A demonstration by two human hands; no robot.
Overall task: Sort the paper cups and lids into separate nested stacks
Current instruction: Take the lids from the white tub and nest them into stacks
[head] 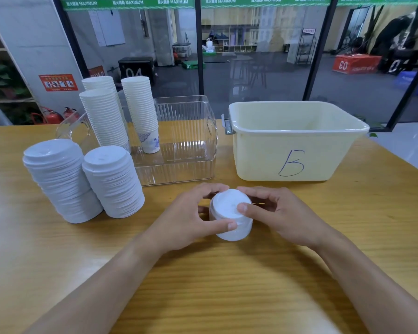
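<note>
Desk [299,273], yellow wood-grain laminate, carrying everything I list below.

Tub [323,162], pale cream plastic, rectangular, marked "B" in blue pen, far right; its floor is hidden from me.

Organiser bin [191,145], clear ribbed plastic, far centre, holding three nested stacks of white paper cups [140,109].

Lid stacks [114,184], white plastic, two nested columns leaning at the left, just beside each other.

Lidded cup [229,215], white paper with white plastic lid seated on top, standing on the desk between my hands, near centre.

Left hand [191,218]: grip closed around the cup's side, thumb at the near rim.

Right hand [273,213]: grip closed on the lid, thumb pressing its top, fingers curled behind the far edge.

Step in hand, by my judgement: separating lid from cup. Next move calls for steadying the cup with the left while prising the lid upward, then carrying the lid to a lid column and the cup into the bin's stacks.
</note>
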